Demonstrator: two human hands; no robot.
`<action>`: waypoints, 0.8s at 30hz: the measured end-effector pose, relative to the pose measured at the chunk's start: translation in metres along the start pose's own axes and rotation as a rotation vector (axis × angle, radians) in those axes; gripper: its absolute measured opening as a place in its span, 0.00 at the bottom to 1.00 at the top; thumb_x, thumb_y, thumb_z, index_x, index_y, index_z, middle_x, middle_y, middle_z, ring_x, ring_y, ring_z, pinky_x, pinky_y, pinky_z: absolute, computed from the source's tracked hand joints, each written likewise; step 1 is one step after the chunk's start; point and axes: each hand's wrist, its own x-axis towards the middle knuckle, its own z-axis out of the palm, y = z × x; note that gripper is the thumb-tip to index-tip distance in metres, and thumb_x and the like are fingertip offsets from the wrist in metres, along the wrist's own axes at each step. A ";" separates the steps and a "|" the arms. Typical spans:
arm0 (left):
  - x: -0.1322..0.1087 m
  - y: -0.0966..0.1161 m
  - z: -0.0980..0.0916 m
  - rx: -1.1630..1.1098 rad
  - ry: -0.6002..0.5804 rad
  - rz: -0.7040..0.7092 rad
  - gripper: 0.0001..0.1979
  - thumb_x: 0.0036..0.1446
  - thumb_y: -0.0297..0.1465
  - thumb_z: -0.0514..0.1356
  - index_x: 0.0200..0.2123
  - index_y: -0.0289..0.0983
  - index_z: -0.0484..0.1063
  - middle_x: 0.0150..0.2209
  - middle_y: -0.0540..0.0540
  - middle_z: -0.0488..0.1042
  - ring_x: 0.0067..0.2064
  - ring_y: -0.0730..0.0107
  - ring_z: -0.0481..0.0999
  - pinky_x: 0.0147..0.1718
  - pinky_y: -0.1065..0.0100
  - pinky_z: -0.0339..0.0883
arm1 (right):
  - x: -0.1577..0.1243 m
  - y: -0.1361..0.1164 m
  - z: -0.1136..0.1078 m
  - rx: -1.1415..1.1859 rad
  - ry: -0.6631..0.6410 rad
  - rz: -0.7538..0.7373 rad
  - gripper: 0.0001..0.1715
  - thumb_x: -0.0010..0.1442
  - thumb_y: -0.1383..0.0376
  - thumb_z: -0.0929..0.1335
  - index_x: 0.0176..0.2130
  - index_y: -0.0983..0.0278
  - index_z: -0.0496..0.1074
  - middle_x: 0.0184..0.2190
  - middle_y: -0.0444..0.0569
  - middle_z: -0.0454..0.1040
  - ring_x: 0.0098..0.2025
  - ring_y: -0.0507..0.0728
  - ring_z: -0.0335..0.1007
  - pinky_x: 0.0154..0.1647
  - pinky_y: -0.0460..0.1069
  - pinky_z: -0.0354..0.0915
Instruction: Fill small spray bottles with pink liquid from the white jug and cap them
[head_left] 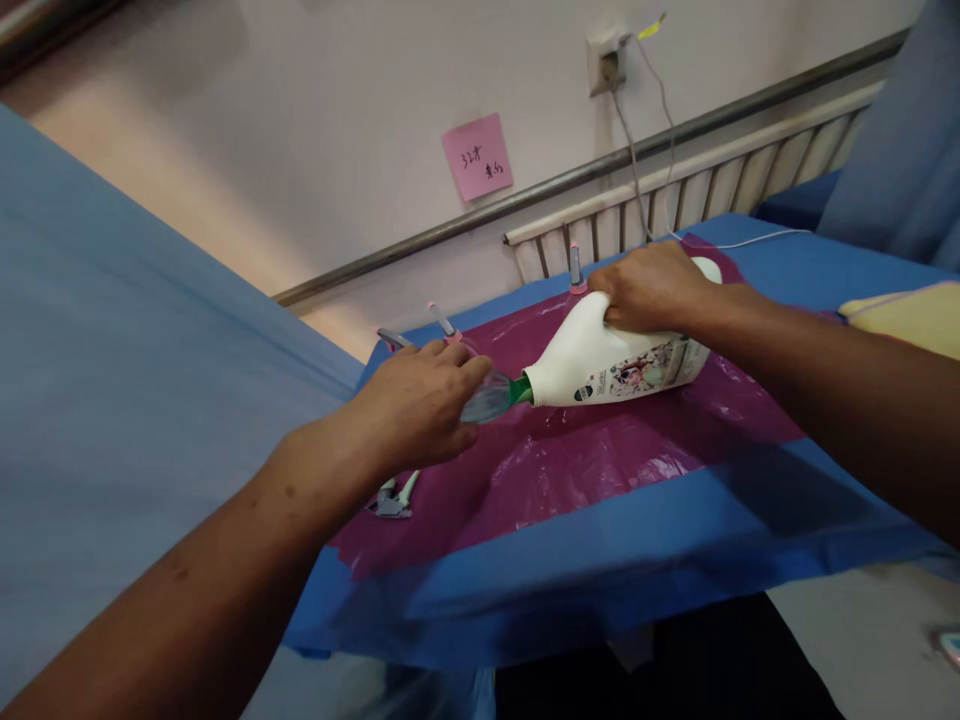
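Note:
My right hand [651, 285] is wrapped round the handle of a large white jug [577, 345] with a printed label, like a detergent jug. The jug lies tilted almost flat, its mouth pointing left. A green piece [519, 390] joins or meets the jug's mouth at the neck of a clear plastic bottle [489, 398]; I cannot tell whether liquid is flowing. My left hand [427, 400] is closed around this bottle and hides most of it. Near my left wrist, a grey and white spray trigger head [394, 500] lies on a purple plastic sheet [555, 490].
The sheet covers part of a blue-draped table [465, 580]. Small pink-based upright pieces [576, 270] stand along its back. A yellow cloth [907, 315] lies at right. Behind are a railing [637, 205], a plugged-in cable [634, 150] and a pink note [478, 157]; a blue curtain [150, 380] hangs left.

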 end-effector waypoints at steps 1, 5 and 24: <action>0.001 0.000 -0.001 0.009 -0.004 0.002 0.37 0.60 0.36 0.71 0.71 0.38 0.73 0.64 0.31 0.80 0.63 0.34 0.81 0.58 0.44 0.76 | 0.000 0.001 0.001 0.003 0.001 0.005 0.22 0.71 0.54 0.67 0.55 0.57 0.85 0.41 0.58 0.86 0.44 0.69 0.79 0.42 0.57 0.59; 0.003 0.002 -0.007 0.055 -0.031 0.007 0.36 0.62 0.36 0.69 0.72 0.37 0.72 0.65 0.31 0.79 0.63 0.35 0.80 0.58 0.43 0.76 | 0.001 0.003 0.005 0.047 0.008 0.019 0.21 0.70 0.55 0.69 0.55 0.57 0.85 0.42 0.56 0.85 0.44 0.66 0.78 0.45 0.56 0.59; 0.013 0.009 -0.011 0.093 0.002 0.043 0.31 0.59 0.32 0.68 0.67 0.38 0.77 0.59 0.33 0.81 0.59 0.36 0.80 0.56 0.45 0.74 | 0.003 -0.004 0.005 0.030 0.025 -0.007 0.22 0.67 0.56 0.69 0.54 0.56 0.86 0.42 0.56 0.85 0.46 0.68 0.78 0.46 0.57 0.63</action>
